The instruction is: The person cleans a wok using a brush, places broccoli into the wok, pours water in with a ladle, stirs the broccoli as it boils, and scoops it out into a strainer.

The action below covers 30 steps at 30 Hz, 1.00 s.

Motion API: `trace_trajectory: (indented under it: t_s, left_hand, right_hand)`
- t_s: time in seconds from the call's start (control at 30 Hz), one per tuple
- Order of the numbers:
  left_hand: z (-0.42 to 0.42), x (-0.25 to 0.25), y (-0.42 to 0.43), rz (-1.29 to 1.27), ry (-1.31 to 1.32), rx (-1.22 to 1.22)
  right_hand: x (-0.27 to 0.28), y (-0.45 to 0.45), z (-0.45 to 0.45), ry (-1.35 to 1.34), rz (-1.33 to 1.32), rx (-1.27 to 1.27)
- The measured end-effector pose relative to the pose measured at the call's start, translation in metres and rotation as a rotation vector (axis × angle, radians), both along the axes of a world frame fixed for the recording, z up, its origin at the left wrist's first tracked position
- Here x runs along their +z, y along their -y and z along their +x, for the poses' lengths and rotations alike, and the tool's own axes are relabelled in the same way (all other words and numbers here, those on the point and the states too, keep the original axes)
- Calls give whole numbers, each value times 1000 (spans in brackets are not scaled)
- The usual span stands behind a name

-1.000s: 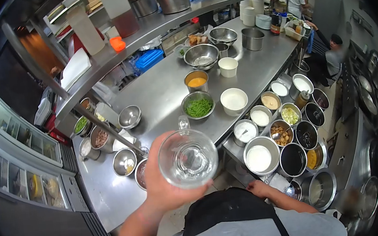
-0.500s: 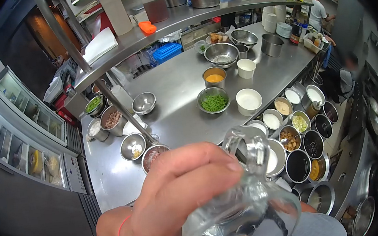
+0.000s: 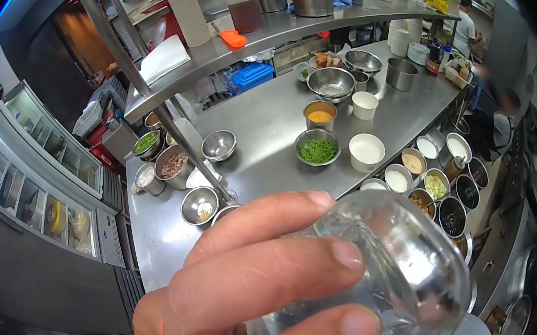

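Close to the camera, my left hand [image 3: 253, 267] grips a clear glass mug [image 3: 419, 263], fingers wrapped over its side. The mug is tilted, its thick base towards the right, and its lower part runs out of the frame. Its handle cannot be made out now. Behind it on the steel counter stand a metal bowl of cut green vegetables [image 3: 317, 149], a white tub [image 3: 367, 152] and a metal pot of orange liquid [image 3: 321, 116]. My right hand is out of sight.
Several metal pots [image 3: 452, 216] of sauces and ingredients line the counter's right edge. Steel bowls [image 3: 199, 206] stand on the left. A raised shelf [image 3: 306, 27] with a support post [image 3: 181, 144] crosses the counter. Glass-door fridges [image 3: 49, 138] are at left. Other people [image 3: 464, 32] are at back right.
My left hand has lifted and turned the mug, so its base now shows at the right and its handle and rim no longer show. The view has shifted slightly.
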<state>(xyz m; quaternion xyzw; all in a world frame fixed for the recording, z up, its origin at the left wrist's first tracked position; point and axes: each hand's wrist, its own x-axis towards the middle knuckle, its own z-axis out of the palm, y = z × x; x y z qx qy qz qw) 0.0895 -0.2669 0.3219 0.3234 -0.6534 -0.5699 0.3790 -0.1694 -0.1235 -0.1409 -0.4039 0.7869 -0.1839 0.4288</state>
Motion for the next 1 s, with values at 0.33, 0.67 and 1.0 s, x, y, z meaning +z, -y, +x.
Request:
trace_trajectory:
  t_s: [0.33, 0.67, 1.0]
  left_hand:
    - [-9, -2, 0, -292, -145, -106]
    - [-15, -10, -2, -457, -199, -143]
    - [-18, 2, -2, -358, -208, -119]
  right_hand:
    - [4, 4, 0, 50, -42, -7]
    - [-11, 5, 0, 13, 4, -10]
    - [-14, 7, 1, 27, 22, -16]
